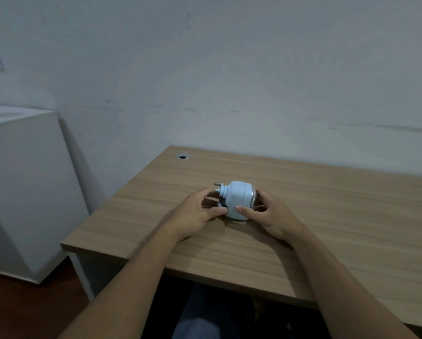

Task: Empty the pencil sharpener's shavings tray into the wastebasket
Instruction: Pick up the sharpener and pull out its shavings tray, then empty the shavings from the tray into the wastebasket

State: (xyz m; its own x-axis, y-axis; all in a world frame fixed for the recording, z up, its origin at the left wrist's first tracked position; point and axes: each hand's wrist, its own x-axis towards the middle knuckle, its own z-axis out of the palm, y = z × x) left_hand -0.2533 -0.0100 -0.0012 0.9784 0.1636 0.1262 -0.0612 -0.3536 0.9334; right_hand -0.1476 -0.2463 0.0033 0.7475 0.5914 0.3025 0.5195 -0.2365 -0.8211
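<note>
Both hands grasp the sharpener [237, 200], which rests mid-desk [327, 216]: left hand [195, 214] at the crank end, right hand [270, 214] at the clear end. Judged step: tray removal, not yet done. Next move calls for steadying the body while drawing the tray out level. Body: smooth white plastic, rounded. Desk: matte wood-grain laminate. No wastebasket in view.
</note>
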